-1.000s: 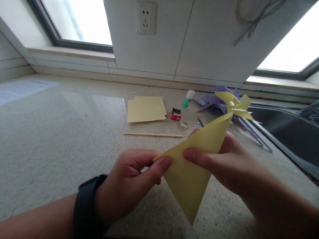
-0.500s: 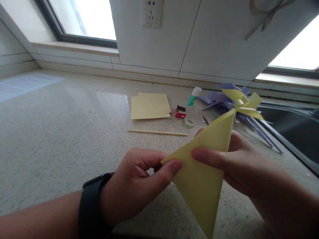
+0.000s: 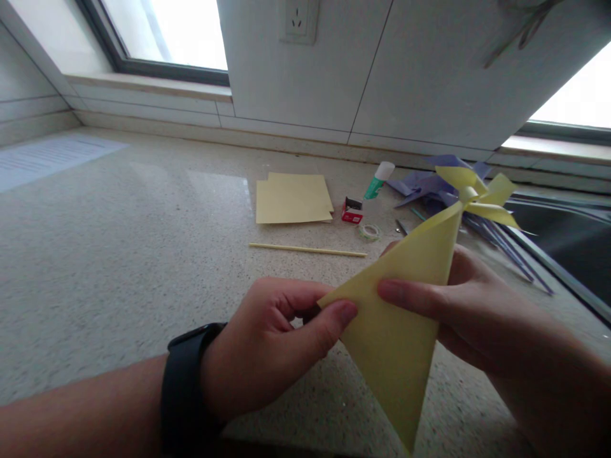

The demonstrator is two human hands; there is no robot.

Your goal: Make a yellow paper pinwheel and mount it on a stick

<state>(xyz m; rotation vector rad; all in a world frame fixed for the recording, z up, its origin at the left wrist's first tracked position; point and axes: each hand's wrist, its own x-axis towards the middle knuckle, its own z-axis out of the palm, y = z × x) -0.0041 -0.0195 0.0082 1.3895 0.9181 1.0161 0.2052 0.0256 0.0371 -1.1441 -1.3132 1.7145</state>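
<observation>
Folded yellow paper [image 3: 396, 343] and both hands have drifted right in view over the last second, the paper's lower corner sinking towards six o'clock. Left hand [image 3: 281, 346] pinches its nine-o'clock corner; right hand [image 3: 461, 305] clamps its three-o'clock side, thumb across the face. Held over the bench [image 3: 143, 254], it has a pale stick [image 3: 308, 249] at ten o'clock, red box [image 3: 352, 215] at eleven, yellow pinwheel [image 3: 470, 193] at one.

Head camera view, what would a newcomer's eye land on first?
Probably the folded yellow paper, large in the foreground, pinched by the left hand and right hand. Next, perhaps the yellow paper pinwheel, appearing just past its upper tip, with purple paper behind it. The black watch on the left wrist also stands out.
</observation>
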